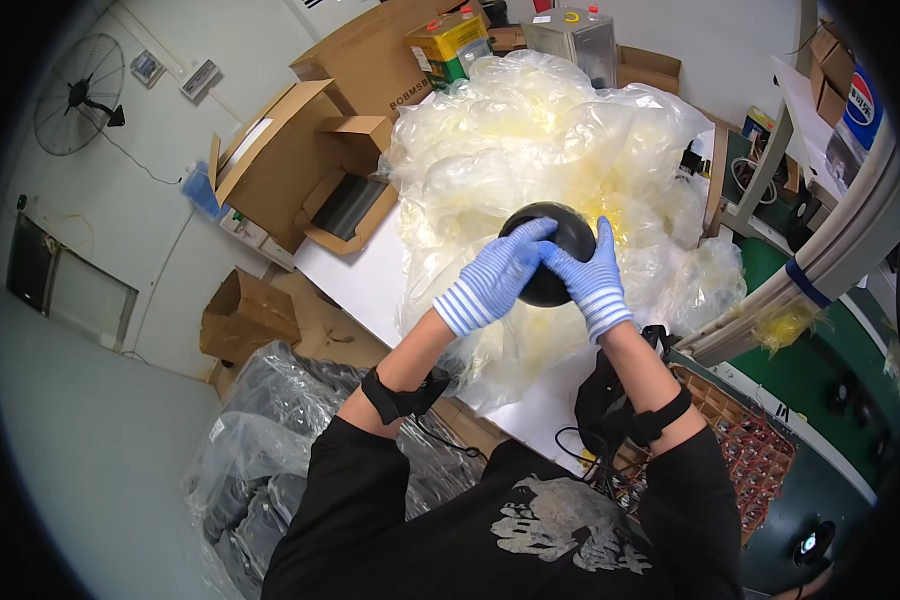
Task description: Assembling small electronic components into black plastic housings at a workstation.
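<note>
Cradling a smooth, black, round object [572, 232] between two hands, the person holds it above a big crumpled heap of clear, yellow-tinted plastic film [530, 130] on the white tabletop [358, 270]; from here I can't tell whether it touches the film. The blue-gloved left hand [498, 272] is half curled, its fingers laid over the object's left side. The right hand [590, 275], gloved alike, grips the right side, thumb across the black surface, forefinger pointing up past the edge. Left of the heap sits an open brown cardboard box [332, 238] with dark contents; behind stands a square silver metal tin [577, 48].
</note>
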